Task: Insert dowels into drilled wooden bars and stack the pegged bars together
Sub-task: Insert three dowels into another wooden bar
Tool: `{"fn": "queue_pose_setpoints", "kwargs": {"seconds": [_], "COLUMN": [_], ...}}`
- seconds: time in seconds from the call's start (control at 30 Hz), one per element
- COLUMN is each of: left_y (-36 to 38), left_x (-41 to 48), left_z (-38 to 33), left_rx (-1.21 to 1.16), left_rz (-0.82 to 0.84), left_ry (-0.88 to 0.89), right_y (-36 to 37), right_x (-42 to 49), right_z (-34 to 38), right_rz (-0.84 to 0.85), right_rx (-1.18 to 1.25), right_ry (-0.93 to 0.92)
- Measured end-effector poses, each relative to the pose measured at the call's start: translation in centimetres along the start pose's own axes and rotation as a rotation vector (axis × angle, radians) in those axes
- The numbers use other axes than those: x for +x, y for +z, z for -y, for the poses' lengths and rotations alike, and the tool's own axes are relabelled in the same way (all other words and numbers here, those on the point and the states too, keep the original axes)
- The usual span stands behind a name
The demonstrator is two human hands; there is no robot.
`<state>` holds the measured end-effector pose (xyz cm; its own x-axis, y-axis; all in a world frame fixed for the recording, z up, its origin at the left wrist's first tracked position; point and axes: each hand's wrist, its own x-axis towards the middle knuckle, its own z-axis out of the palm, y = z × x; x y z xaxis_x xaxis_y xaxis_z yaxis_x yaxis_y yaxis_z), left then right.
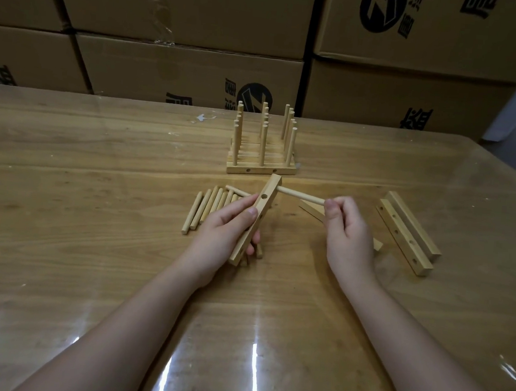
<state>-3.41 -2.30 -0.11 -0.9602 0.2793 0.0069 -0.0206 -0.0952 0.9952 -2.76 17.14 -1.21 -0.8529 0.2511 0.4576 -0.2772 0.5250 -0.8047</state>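
**Dowel meets the drilled bar over the table**

Closed cardboard boxes (183, 67) with black printing stand stacked along the far edge, their seams taped; their contents cannot be seen.

The table (95, 181) is pale wood grain under a glossy clear film that catches streaks of light near the camera.

The left hand (219, 235) grips a square-sectioned bar (269, 190) of light wood, thumb on its drilled face and fingers curled beneath. The bar is held tilted above the table's centre, with round holes showing along its face. The right hand (348, 234) pinches one end of a smooth round dowel (300, 195). The dowel's other end meets the far end of the bar from the right.

Loose dowels (210, 206) lie side by side on the table, left of and partly under the left hand. Farther off stands the stack of pegged bars (262, 152), its pegs upright in three rows. To the right two spare bars (403, 236) lie touching, one showing holes. Another bar (310, 206) lies partly hidden under the right hand.
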Motion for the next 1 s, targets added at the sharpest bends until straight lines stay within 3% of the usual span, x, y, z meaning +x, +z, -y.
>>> {"fn": "queue_pose_setpoints", "kwargs": {"seconds": [0.43, 0.6, 0.87, 1.0], "left_y": [0.4, -0.2, -0.8, -0.6], "left_x": [0.0, 0.6, 0.6, 0.7], "left_z": [0.0, -0.2, -0.5, -0.7], "left_rx": [0.049, -0.227, -0.472, -0.486], "left_rz": [-0.006, -0.155, -0.208, -0.207], "left_ry": [0.014, 0.015, -0.075, -0.085], "right_y": [0.0, -0.1, 0.6, 0.9], "right_x": [-0.1, 0.3, -0.5, -0.6], "right_z": [0.8, 0.7, 0.4, 0.5], "right_rz": [0.062, 0.204, 0.680, 0.748], "right_rx": [0.130, 0.160, -0.182, -0.261], "right_ry": [0.058, 0.167, -0.234, -0.295]}}
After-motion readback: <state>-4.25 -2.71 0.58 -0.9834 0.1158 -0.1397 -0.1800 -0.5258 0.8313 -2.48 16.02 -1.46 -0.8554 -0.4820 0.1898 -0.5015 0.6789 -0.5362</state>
